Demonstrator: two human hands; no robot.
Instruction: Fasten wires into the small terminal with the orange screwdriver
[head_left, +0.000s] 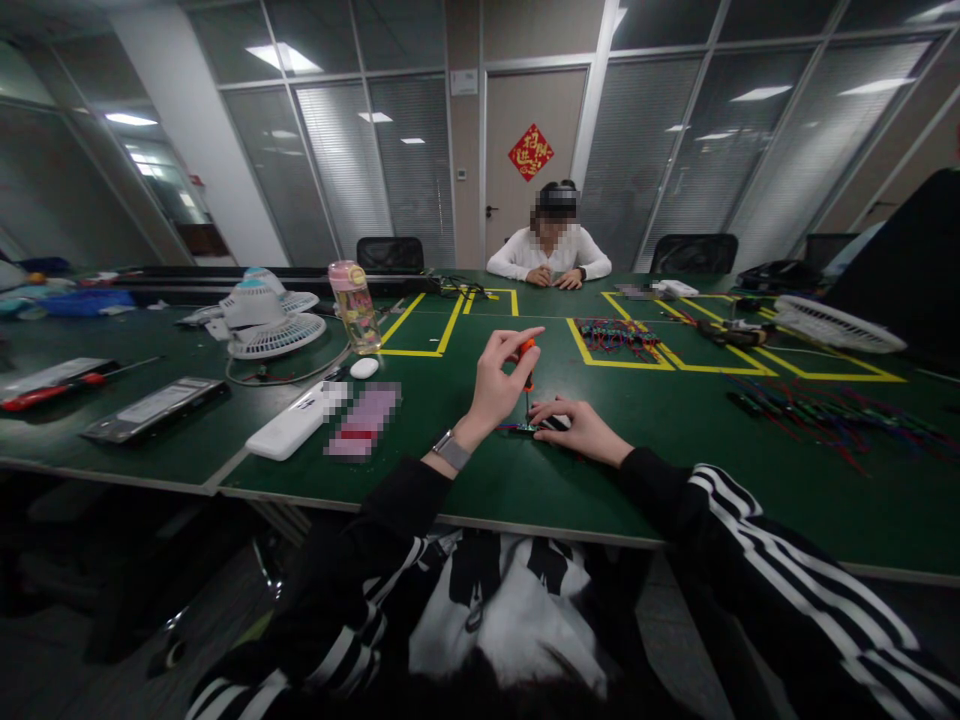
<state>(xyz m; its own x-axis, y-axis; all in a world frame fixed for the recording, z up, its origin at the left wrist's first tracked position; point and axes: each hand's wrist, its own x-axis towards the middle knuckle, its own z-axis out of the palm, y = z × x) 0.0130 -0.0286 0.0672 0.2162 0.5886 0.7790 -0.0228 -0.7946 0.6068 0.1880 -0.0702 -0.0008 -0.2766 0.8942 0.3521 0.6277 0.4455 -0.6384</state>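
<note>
My left hand (496, 383) is closed round the orange handle of a small screwdriver (529, 366), held upright with its tip down on a small electronic part (525, 427) on the green table (525, 480). My right hand (577, 428) lies on the table and presses that small part down with closed fingers. A watch sits on my left wrist.
A white power bank (289, 425), a white mouse-like object (364, 367), a pink bottle (354, 305) and white fans (262, 315) lie to the left. Bundles of coloured wires (619, 335) lie inside yellow tape squares. Another person (551, 250) sits across the table.
</note>
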